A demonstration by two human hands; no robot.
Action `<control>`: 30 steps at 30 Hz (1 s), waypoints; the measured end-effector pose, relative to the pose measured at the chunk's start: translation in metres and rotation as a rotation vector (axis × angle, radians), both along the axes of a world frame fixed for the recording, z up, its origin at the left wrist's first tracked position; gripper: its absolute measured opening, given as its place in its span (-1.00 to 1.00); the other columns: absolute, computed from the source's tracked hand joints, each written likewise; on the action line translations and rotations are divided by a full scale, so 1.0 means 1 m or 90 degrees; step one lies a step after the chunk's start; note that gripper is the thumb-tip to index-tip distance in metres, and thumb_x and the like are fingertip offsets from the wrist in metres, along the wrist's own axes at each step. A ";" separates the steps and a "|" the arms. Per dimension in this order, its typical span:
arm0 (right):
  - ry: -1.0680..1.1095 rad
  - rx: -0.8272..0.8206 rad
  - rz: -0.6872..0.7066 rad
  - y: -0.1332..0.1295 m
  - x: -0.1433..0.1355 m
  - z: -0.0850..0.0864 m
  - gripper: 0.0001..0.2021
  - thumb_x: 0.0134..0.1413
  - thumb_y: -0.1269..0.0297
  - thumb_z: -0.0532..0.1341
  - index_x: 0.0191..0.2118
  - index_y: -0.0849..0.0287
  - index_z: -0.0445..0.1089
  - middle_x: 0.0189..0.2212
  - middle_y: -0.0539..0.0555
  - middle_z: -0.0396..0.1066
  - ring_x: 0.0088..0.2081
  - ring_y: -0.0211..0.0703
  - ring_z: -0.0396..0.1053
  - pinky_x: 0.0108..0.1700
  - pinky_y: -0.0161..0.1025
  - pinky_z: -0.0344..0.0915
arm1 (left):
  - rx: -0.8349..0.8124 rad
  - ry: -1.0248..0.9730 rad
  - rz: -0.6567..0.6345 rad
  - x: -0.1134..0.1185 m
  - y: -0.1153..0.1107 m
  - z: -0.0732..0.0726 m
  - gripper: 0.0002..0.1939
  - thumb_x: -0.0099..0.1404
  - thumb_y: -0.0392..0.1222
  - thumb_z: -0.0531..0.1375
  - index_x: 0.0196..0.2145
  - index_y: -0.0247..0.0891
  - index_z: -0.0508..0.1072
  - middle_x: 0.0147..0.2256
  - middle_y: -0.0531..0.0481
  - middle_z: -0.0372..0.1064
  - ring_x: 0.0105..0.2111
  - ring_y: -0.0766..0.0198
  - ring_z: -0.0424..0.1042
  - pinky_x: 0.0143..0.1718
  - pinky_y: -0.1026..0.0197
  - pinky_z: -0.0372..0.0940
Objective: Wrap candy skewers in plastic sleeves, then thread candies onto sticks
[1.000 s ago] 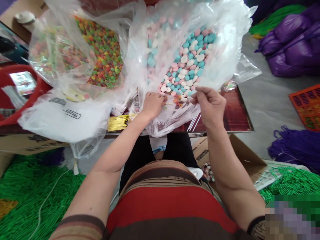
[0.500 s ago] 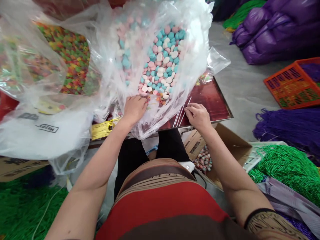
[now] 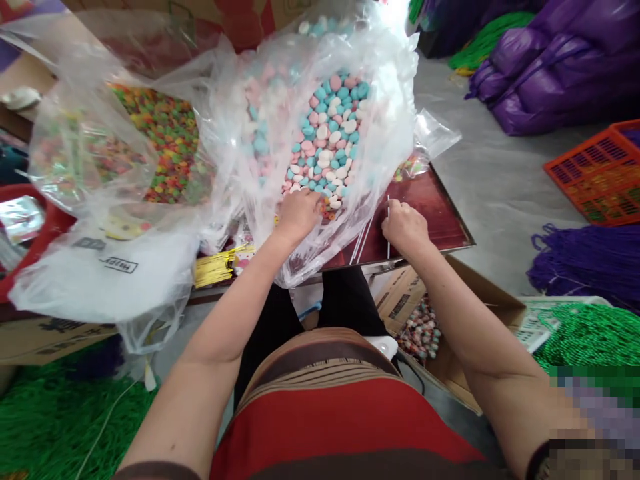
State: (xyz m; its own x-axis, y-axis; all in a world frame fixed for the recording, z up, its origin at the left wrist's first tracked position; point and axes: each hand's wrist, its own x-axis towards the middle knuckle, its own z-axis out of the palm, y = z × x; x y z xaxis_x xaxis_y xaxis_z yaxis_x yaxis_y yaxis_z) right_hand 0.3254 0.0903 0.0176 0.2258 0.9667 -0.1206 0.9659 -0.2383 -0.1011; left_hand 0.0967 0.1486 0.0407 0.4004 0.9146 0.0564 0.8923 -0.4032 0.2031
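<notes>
At the mouth of a large clear plastic bag [image 3: 373, 143], my left hand [image 3: 299, 217] has its fingers curled down by the lower edge of the pink, blue and white candies [image 3: 330, 130]. A few orange ring-shaped pieces [image 3: 327, 212] lie beside its fingertips. What those fingers hold, if anything, is hidden. To the right, over the dark red tabletop, my right hand [image 3: 407, 223] pinches a thin white stick [image 3: 389, 248], which stands nearly in line with the view. More thin white sticks [image 3: 359, 247] lie between the bag and that hand.
A second bag holds multicoloured small rings [image 3: 170, 140]. Yellow twist ties [image 3: 215, 267] lie at the table's [image 3: 445, 207] front edge. Below right stands a cardboard box [image 3: 493, 310] with mixed pieces. An orange crate [image 3: 590, 173], purple bundles [image 3: 570, 260] and green strands [image 3: 595, 333] lie on the floor.
My right hand has closed on one white stick and turned it away from the others. My left hand has shifted slightly right and deeper against the orange pieces. The view has tilted a little.
</notes>
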 end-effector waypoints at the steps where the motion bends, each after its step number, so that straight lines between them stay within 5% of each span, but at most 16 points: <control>1: 0.002 -0.005 -0.019 0.002 -0.003 0.001 -0.57 0.27 0.46 0.03 0.20 0.43 0.33 0.04 0.50 0.48 0.05 0.22 0.48 0.05 -0.02 0.34 | -0.006 -0.004 0.002 0.006 0.003 -0.001 -0.64 0.48 -0.23 0.06 0.04 -0.28 0.60 -0.04 -0.25 0.55 0.01 -0.04 0.51 -0.01 0.03 0.28; 9: 0.028 -0.035 -0.066 -0.001 -0.011 0.009 -0.62 0.32 0.34 0.05 0.14 0.39 0.38 0.06 0.49 0.47 0.13 0.25 0.46 0.06 -0.03 0.36 | -0.063 0.069 -0.002 0.038 0.014 -0.012 -0.65 0.48 -0.11 0.11 0.03 -0.32 0.58 0.04 -0.28 0.49 0.03 -0.08 0.50 -0.01 0.02 0.30; 21: 0.064 -0.027 -0.113 -0.001 -0.012 0.005 -0.66 0.33 0.38 0.06 0.07 0.34 0.48 0.05 0.45 0.54 0.08 0.23 0.54 0.08 0.02 0.42 | -0.032 -0.032 0.045 0.024 0.007 -0.009 -0.68 0.42 -0.15 0.10 0.00 -0.23 0.58 -0.01 -0.22 0.47 -0.04 -0.02 0.52 -0.05 0.08 0.33; 26: 0.017 -0.025 -0.051 0.006 -0.011 0.008 -0.63 0.33 0.42 0.06 0.10 0.39 0.48 0.02 0.52 0.54 0.10 0.23 0.54 0.06 -0.01 0.44 | -0.016 -0.189 0.067 0.007 0.003 -0.012 -0.79 0.34 -0.17 0.19 -0.15 -0.23 0.60 -0.11 -0.18 0.51 -0.13 0.06 0.50 -0.07 0.11 0.32; 30: -0.001 -0.043 -0.032 0.020 -0.009 0.008 -0.62 0.25 0.52 0.07 0.08 0.44 0.51 0.02 0.54 0.54 0.13 0.21 0.53 0.09 -0.08 0.40 | -0.112 -0.502 0.120 -0.005 -0.008 -0.015 -0.79 0.29 -0.08 0.26 -0.19 -0.24 0.57 -0.26 -0.02 0.53 -0.33 0.26 0.44 -0.17 0.20 0.32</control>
State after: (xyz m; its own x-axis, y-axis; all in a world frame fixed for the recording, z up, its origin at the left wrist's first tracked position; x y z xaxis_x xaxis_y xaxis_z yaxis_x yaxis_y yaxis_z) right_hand 0.3161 0.1103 0.0259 0.2744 0.9437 -0.1846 0.9527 -0.2929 -0.0811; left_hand 0.0921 0.1403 0.0252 0.1416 0.9842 0.1062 0.5116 -0.1646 0.8433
